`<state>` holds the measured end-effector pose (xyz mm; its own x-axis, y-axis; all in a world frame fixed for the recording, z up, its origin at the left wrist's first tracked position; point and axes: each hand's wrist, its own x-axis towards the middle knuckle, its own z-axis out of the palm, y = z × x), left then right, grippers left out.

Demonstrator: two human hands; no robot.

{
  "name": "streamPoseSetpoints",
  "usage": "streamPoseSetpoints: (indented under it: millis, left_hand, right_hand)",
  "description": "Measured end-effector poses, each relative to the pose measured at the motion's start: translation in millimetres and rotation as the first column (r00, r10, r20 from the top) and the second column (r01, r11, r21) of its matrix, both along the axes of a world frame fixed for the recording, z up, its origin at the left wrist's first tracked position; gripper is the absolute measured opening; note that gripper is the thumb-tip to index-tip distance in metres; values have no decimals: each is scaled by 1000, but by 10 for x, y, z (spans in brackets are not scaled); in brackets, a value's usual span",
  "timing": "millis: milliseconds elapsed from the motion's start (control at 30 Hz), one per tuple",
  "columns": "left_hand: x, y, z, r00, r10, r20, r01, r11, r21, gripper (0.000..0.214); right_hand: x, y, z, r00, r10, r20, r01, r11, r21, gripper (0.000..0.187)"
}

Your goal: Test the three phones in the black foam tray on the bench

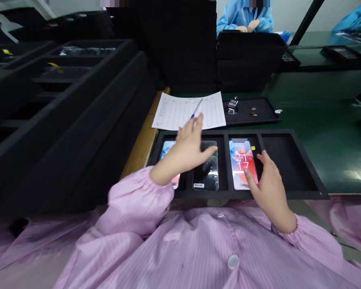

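A black foam tray [291, 134] with several slots lies in front of me on the green table. It holds three phones: a lit one [167, 149] at the left, a dark one [207, 170] in the middle and a lit red one [242, 158] to the right. My left hand [188, 148] hovers open over the left and middle phones, fingers spread. Resting at the lower right corner of the red phone is my right hand [266, 186], open, with thumb and fingertips touching the phone's edge. The rightmost slot [285, 158] is empty.
A printed sheet [180, 110] with a pen [197, 108] lies behind the tray. A small flat black tray [266, 112] holds a metal part and small bits. Stacked black foam trays [63, 100] rise at the left and behind. People in blue coats sit across the table.
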<state>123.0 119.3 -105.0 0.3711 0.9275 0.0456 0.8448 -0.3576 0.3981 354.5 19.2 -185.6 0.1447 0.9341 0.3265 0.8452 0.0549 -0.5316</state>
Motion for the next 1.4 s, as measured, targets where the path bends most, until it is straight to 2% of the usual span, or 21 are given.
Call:
streamPoseSetpoints:
  millis: [100,167,200,267,333,400,467,533,600,633,667,700,767,800,833,867,933,1000,1167,1267,1400]
  left_hand:
    - [-422,-304,111,979,170,115,-188,966,178,72]
    - [-653,-567,32,950,276,149,-304,927,218,59]
    - [-742,-697,-43,945,294,145,-322,917,236,54]
    - [-871,-926,-217,962,255,98,-272,926,263,42]
    - [-951,-1073,-371,988,152,30,-155,948,277,34]
    - [-1002,-1108,-471,998,48,-28,-40,967,251,32]
    - [-1030,-1034,-517,997,20,-78,-4,979,201,34]
    - [-1029,-898,-524,986,116,-117,-93,977,192,37]
    - [-990,-770,-503,962,244,-124,-211,950,232,41]
    - [-958,-727,-485,955,274,-110,-240,937,255,42]
    - [-923,-702,-466,958,272,-90,-239,933,270,44]
    - [-887,-696,-449,968,243,-65,-216,936,278,45]
    - [-832,-723,-428,985,171,-4,-163,946,282,45]
    - [-818,-746,-430,988,149,27,-150,949,278,44]
    - [-817,-769,-440,989,139,56,-149,951,271,43]
    - [-827,-788,-457,986,143,85,-160,951,264,42]
    - [-871,-811,-513,973,182,140,-213,945,249,41]
    - [-928,-814,-584,949,242,202,-286,929,233,40]
    - [-994,-792,-724,876,319,361,-407,891,199,39]
    - [-982,-786,-740,873,305,379,-405,888,218,38]
    - [-967,-811,-717,899,249,361,-368,877,310,35]
  right_hand:
    - [106,47,-11,1000,1,8,-1,1000,4,76]
    - [185,62,-22,1000,18,6,-18,1000,17,75]
    - [217,55,-25,999,44,10,-44,999,28,73]
    - [252,8,-24,990,129,57,-132,990,53,64]
    - [251,-57,-20,959,243,146,-253,966,54,51]
    - [235,-82,-24,916,324,237,-339,941,21,44]
    - [218,-26,-32,893,337,299,-347,938,-22,45]
    - [190,90,-28,907,245,342,-247,968,-38,48]
    - [120,195,11,928,111,356,-117,993,-4,53]
    - [62,221,45,933,98,346,-112,993,23,54]
    - [-9,226,85,930,157,332,-181,983,41,53]
    - [-88,214,124,902,286,325,-314,949,37,50]
    - [-242,171,179,750,577,323,-601,799,-33,43]
    - [-302,157,185,681,655,327,-671,737,-79,42]
    - [-343,156,174,667,664,337,-673,732,-110,42]
    - [-362,167,149,709,611,353,-615,780,-116,44]
    - [-344,208,74,838,412,358,-421,905,-58,53]
    - [-290,232,2,911,270,312,-287,958,8,61]
    - [-227,159,-58,938,247,243,-270,961,62,62]
    - [-237,135,-49,937,253,241,-275,960,59,59]
    - [-226,136,-22,922,298,249,-322,945,62,51]
